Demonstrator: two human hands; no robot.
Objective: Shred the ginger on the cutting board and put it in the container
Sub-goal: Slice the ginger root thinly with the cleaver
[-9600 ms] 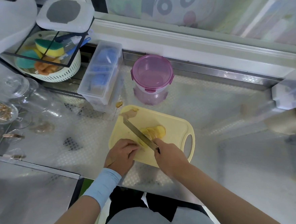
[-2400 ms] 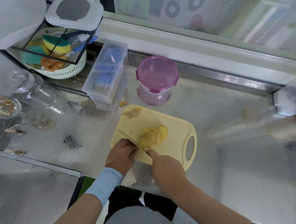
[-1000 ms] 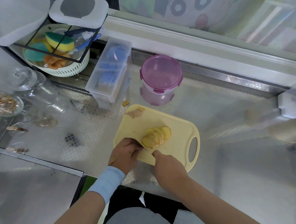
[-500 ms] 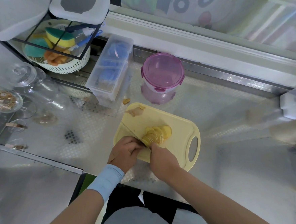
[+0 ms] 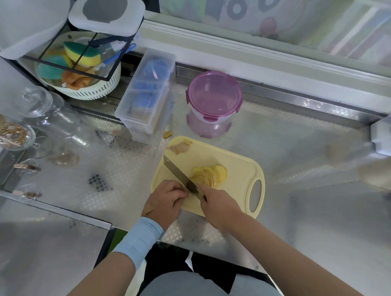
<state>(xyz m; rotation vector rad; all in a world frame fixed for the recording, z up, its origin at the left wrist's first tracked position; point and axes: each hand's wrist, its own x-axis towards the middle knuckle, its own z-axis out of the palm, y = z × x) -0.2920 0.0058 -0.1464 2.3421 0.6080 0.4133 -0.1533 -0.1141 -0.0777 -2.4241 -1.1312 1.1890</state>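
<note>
A fanned row of yellow ginger slices (image 5: pixel 208 175) lies in the middle of the pale yellow cutting board (image 5: pixel 239 164). My right hand (image 5: pixel 218 206) grips the handle of a knife (image 5: pixel 178 174) whose blade runs up-left across the near end of the slices. My left hand (image 5: pixel 166 200) sits with curled fingers at the board's near left edge, against the blade; what it holds is hidden. A round pink-lidded container (image 5: pixel 214 103) stands with its lid on just beyond the board. Ginger peel scraps (image 5: pixel 178 147) lie at the board's far left corner.
A clear plastic organiser box (image 5: pixel 145 91) stands left of the container. A white basket with sponges (image 5: pixel 79 75) sits under a wire rack at far left. Glass jars (image 5: pixel 42 111) crowd the left counter. A ginger bit (image 5: pixel 167 134) lies off the board.
The slice row has stayed put while the knife chopped at its near end. The blade now shows fully, lying up-left over the board; both hands stayed at the near edge.
</note>
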